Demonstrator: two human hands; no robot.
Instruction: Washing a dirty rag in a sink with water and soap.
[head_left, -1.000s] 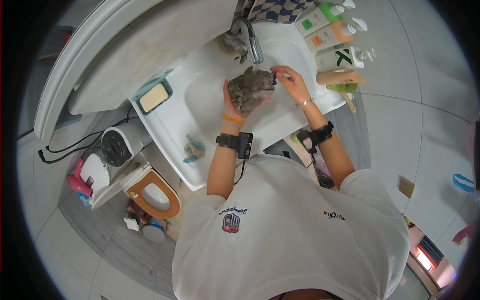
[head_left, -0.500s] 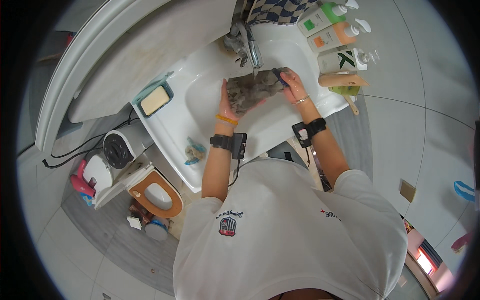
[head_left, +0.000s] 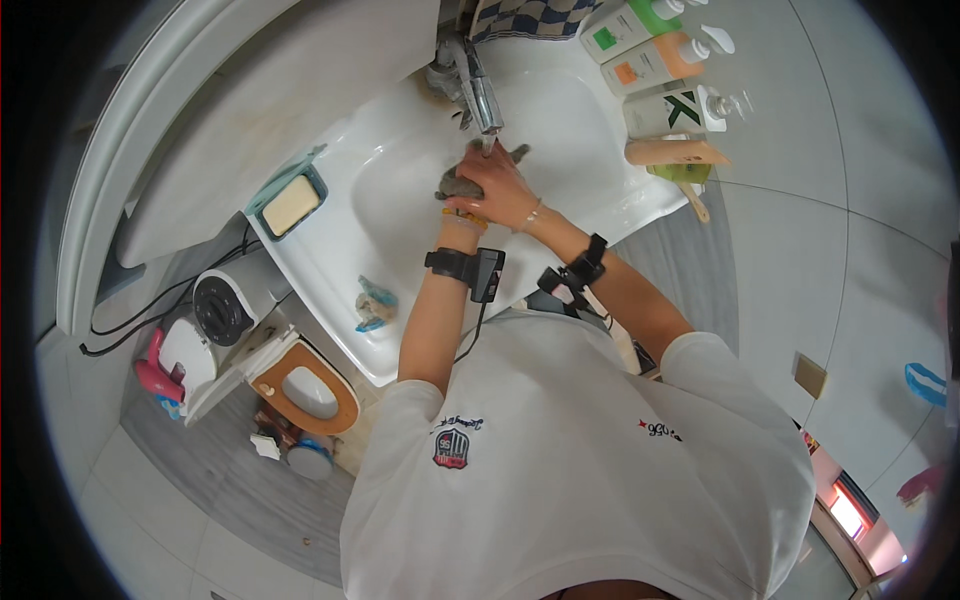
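A wet grey cloth [head_left: 460, 186] is bunched up between my hands over the white sink [head_left: 400, 215], just below the metal tap [head_left: 484, 105]. My right hand [head_left: 503, 190] is closed over the cloth from above, its fingers right under the spout. Part of the cloth sticks out beyond my right fingers. My left hand [head_left: 458, 204] supports the bundle from below at its near left side; most of it is hidden behind the cloth and my right hand. A thin stream of water seems to fall from the tap onto my right hand.
A soap bar [head_left: 291, 206] lies in a teal dish [head_left: 314, 190] on the sink's left rim. A crumpled blue-and-beige thing [head_left: 375, 303] rests at the near left corner. Several pump bottles [head_left: 655, 65] line the right edge, beside a wooden-handled brush [head_left: 694, 202]. A checked cloth [head_left: 535, 20] hangs behind.
The cloth was spread between my two hands and is now gathered into a small bundle. My right hand has moved left, over the cloth and onto my left hand. The view has shifted slightly.
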